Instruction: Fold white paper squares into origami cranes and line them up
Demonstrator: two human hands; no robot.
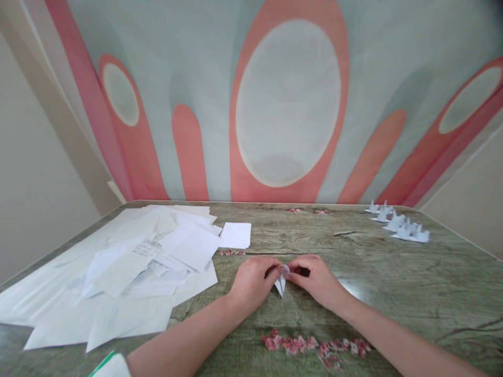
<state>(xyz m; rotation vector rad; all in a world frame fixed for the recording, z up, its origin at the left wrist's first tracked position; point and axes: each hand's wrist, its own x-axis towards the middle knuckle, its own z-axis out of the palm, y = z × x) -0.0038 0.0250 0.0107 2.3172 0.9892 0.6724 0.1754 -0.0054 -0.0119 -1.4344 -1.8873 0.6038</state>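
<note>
Between my two hands, just above the table's middle, is a small piece of folded white paper [281, 285] with a pointed end hanging toward me. My left hand [255, 277] pinches its upper left side with thumb and fingers. On the other side, my right hand [312, 277] grips the upper right edge between thumb and forefinger. Part of the paper's top is hidden behind the fingertips. Beyond my left hand lies a small stack of square white paper [236, 235].
A wide, messy heap of white sheets [118, 272] covers the table's left side. Several folded paper figures [408, 229] stand in a row at the far right. Pink flowers [310, 344] are printed on the wood-patterned table [393, 293]. A patterned curtain [212, 157] hangs behind it.
</note>
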